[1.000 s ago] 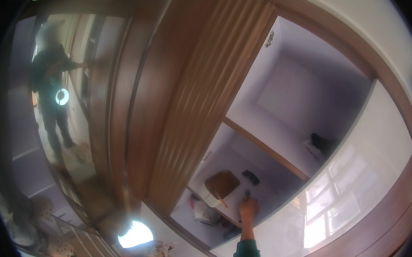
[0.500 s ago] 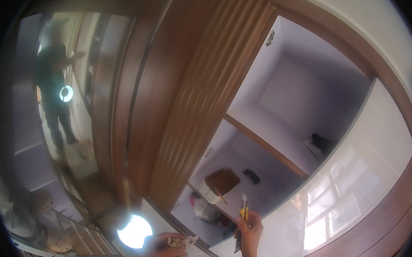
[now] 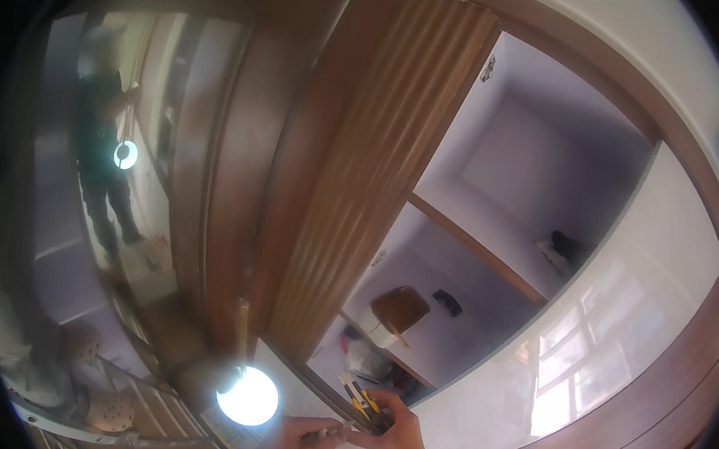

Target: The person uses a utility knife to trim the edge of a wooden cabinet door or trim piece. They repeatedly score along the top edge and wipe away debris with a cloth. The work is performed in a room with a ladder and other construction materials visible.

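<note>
My right hand (image 3: 396, 441) grips a yellow utility knife (image 3: 358, 400), blade end up, with another dark item partly hidden in its fingers. My left hand (image 3: 294, 443) is closed on a small crumpled, pale object (image 3: 328, 431), blurred, and its fingertips meet my right hand. Both hands are low in the view, below an open cabinet. On its lower shelf stand a brown-and-white container (image 3: 402, 303) with a stick and a small dark object (image 3: 446, 302). A plastic bag (image 3: 367, 360) lies in the compartment below.
A glowing round lamp (image 3: 247, 396) is beside my left hand. Beige clogs (image 3: 105, 411) and a metal ladder (image 3: 146, 418) are at lower left. A glossy white panel (image 3: 620, 309) flanks the cabinet; a dark item (image 3: 562, 243) lies higher inside. A mirror (image 3: 146, 235) reflects a person.
My right hand has drawn back from the lower shelf with the knife and moved down-left to meet my left hand, which has risen slightly and moved rightward. The view has shifted a little.
</note>
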